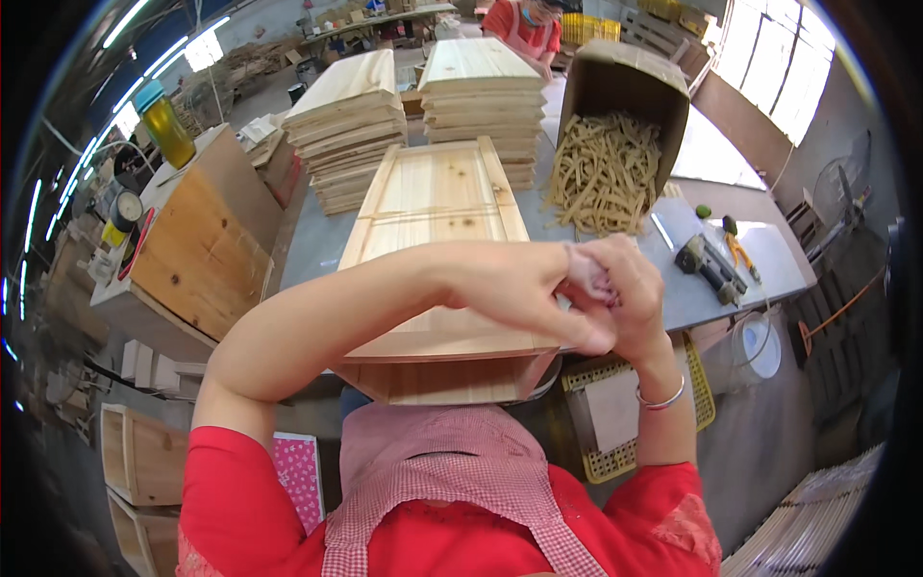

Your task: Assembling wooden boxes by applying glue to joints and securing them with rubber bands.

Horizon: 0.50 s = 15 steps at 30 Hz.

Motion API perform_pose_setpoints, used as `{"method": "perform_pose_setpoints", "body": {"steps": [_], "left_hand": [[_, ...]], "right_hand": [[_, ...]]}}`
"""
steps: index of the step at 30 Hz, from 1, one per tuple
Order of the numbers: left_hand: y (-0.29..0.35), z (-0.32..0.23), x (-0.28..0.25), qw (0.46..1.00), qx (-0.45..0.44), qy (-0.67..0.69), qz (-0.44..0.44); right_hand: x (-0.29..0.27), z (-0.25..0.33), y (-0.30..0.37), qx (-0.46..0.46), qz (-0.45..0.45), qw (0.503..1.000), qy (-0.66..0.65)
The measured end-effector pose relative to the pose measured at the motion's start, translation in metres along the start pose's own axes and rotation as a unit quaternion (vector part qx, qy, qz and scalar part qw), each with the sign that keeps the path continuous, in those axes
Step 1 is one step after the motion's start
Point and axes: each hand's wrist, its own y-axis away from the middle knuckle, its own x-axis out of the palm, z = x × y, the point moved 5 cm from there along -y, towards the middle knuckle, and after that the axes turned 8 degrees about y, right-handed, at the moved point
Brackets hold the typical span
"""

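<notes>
My left forearm crosses from the left over a pale wooden box (437,192) on the table. My left hand (529,303) meets my right hand (625,288) just beyond the box's near right corner. Both hands are closed with curled fingers pressed together; what lies between them, if anything, I cannot make out. The wooden box has a panelled top with raised side rails, thin lines crossing it, and an open end facing me. Right of it, a cardboard box (673,125) tipped on its side spills tangled tan strips (606,168).
Two stacks of wooden panels (351,125) stand behind the box. A power tool (710,269) and orange-handled pliers (740,248) lie at the right. Below are a yellow crate (707,385) and a white bucket (757,348). A wooden cabinet (207,240) stands left; a co-worker (524,29) is at the far side.
</notes>
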Motion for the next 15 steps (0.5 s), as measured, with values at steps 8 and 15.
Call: {"method": "perform_pose_setpoints", "body": {"steps": [8,15], "left_hand": [[0.069,-0.03,-0.015,0.978,0.102,-0.13,-0.124],[0.203,0.01,-0.022,0.916,-0.025,-0.023,-0.399]], "right_hand": [[-0.005,-0.029,0.042,-0.009,0.02,0.999,-0.03],[0.082,-0.158,0.176,0.183,0.364,0.857,0.316]]}}
